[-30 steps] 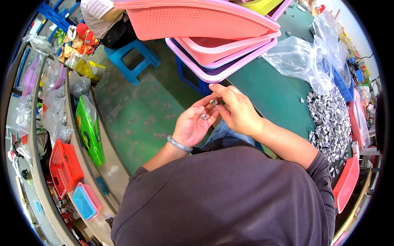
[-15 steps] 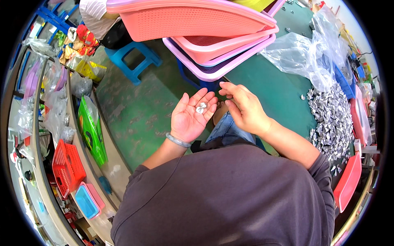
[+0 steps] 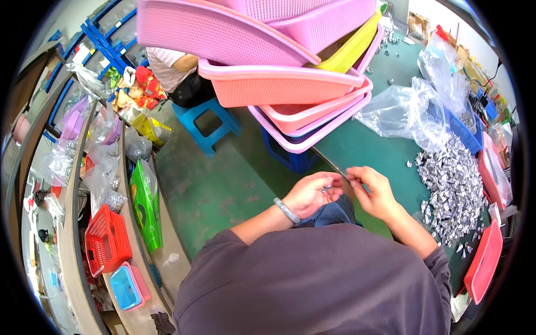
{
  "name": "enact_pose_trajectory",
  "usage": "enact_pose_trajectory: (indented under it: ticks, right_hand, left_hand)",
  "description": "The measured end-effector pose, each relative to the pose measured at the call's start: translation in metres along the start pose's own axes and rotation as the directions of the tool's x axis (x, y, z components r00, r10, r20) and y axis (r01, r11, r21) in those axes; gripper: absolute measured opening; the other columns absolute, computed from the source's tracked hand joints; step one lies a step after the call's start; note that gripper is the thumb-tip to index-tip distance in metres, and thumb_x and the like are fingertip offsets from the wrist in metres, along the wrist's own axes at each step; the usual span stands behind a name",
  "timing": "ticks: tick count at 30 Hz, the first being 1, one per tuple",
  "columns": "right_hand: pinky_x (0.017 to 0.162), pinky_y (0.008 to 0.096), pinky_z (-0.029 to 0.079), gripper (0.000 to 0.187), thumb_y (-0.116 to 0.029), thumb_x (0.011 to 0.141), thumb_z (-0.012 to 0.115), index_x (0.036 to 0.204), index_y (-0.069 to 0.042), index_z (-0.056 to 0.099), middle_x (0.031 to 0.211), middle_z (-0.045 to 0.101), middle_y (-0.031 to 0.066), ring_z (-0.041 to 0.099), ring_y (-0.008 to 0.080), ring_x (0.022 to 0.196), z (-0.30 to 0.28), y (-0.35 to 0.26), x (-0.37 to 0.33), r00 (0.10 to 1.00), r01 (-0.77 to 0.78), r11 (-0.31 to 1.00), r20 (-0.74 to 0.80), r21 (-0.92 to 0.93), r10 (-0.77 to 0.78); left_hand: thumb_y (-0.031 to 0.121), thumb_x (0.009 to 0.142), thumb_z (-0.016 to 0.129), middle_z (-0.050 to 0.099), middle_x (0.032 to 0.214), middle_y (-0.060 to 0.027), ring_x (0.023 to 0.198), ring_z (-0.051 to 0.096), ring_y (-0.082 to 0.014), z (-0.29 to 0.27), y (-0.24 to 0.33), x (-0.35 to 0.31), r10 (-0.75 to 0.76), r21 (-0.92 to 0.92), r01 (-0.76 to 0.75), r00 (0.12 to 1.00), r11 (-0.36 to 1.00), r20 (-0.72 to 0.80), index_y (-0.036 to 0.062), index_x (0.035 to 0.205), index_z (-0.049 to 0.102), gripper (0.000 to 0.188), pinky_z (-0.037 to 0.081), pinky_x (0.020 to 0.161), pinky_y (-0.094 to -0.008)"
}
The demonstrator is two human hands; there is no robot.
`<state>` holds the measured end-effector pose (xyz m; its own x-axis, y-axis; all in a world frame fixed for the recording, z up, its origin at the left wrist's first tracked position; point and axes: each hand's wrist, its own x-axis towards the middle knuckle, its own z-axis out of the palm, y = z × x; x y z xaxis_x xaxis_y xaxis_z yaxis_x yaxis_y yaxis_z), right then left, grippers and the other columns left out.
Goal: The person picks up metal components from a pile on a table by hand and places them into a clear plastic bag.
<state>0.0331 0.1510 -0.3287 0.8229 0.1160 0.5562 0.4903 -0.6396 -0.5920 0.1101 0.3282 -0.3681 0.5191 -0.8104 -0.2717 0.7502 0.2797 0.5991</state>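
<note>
The left hand (image 3: 312, 195) was held over the lap, its fingers loosely curled in around a small metal piece (image 3: 326, 188), which showed as a silvery glint between them. The right hand (image 3: 374, 192) stood just beside it with thumb and fingers bent toward one another; whether anything was pinched between those tips could not be told. A narrow gap parted the two hands at the fingertips.

The near edge of the green table (image 3: 385, 151) ran down toward both hands, passing behind the fingertips in this view. The table's surface spread rightward from there to a heap of silvery pieces (image 3: 452, 190), well apart from the right hand. A blue crate (image 3: 466, 131) and a clear plastic bag (image 3: 399, 114) bounded the heap's far side, and a red tray (image 3: 484, 259) stood tilted at its near right.

Ahead, the rims of the stacked baskets (image 3: 290, 86) overhung the table's edge, near the hands but apart from them. Leftward, green floor (image 3: 223, 190) stretched from the left forearm to the shelving (image 3: 173, 259), with a blue stool (image 3: 207, 124) farther off.
</note>
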Motion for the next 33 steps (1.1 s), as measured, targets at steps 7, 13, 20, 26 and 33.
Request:
enact_pose_trajectory:
  ticks: [7,13,20,26,33]
  right_hand:
    - [0.062,0.0290,0.050,0.020,0.001,0.077,0.056,0.098,0.000,0.057,0.084,0.060,0.0125,0.062,0.0227,0.074,-0.063,-0.003,-0.070,0.959,-0.245,0.969,-0.148,-0.001,0.243]
    - [0.064,0.0262,0.048,0.017,-0.001,0.080,0.057,0.097,0.000,0.058,0.085,0.063,0.0106,0.062,0.0168,0.075,-0.098,-0.032,-0.167,0.821,-0.505,0.863,-0.300,0.015,0.486]
    - [0.061,0.0260,0.046,0.017,-0.004,0.079,0.057,0.095,0.000,0.058,0.080,0.062,0.0107,0.060,0.0185,0.068,-0.113,-0.063,-0.241,0.576,-0.674,0.728,-0.528,0.125,0.624]
    - [0.059,0.0271,0.046,0.015,-0.004,0.079,0.057,0.093,-0.001,0.058,0.078,0.061,0.0106,0.059,0.0187,0.066,-0.119,-0.064,-0.256,0.539,-0.680,0.725,-0.594,0.112,0.598]
    - [0.059,0.0261,0.045,0.013,-0.005,0.079,0.058,0.092,-0.002,0.058,0.077,0.061,0.0080,0.058,0.0153,0.064,-0.140,-0.068,-0.238,0.606,-0.596,0.784,-0.542,0.174,0.582]
  left_hand:
    - [0.012,0.086,0.050,0.056,0.099,-0.0081,0.082,0.055,-0.0164,0.065,-0.025,0.047,-0.197,0.395,0.149,0.977,0.907,0.084,-0.0002,0.104,0.055,0.022,0.046,0.072,-0.0288]
    - [0.005,0.084,0.047,0.058,0.096,-0.0049,0.079,0.053,-0.0104,0.128,-0.071,0.088,-0.425,0.782,0.129,0.886,0.610,0.185,-0.0015,0.104,0.057,0.023,0.045,0.070,-0.0232]
    - [-0.001,0.080,0.047,0.057,0.095,-0.0074,0.081,0.053,-0.0163,0.189,-0.144,0.131,-0.461,0.879,-0.411,0.748,0.242,0.477,-0.0011,0.100,0.058,0.023,0.044,0.074,-0.0272]
    - [-0.009,0.071,0.046,0.055,0.099,-0.0151,0.092,0.052,-0.0305,0.204,-0.182,0.150,-0.345,0.376,-0.926,0.355,-0.006,0.869,-0.0021,0.094,0.059,0.027,0.042,0.082,-0.0348]
    - [0.002,0.067,0.052,0.053,0.099,-0.0123,0.094,0.048,-0.0285,0.208,-0.190,0.156,-0.461,0.091,-0.996,0.082,-0.002,0.884,-0.0018,0.092,0.057,0.025,0.041,0.082,-0.0352]
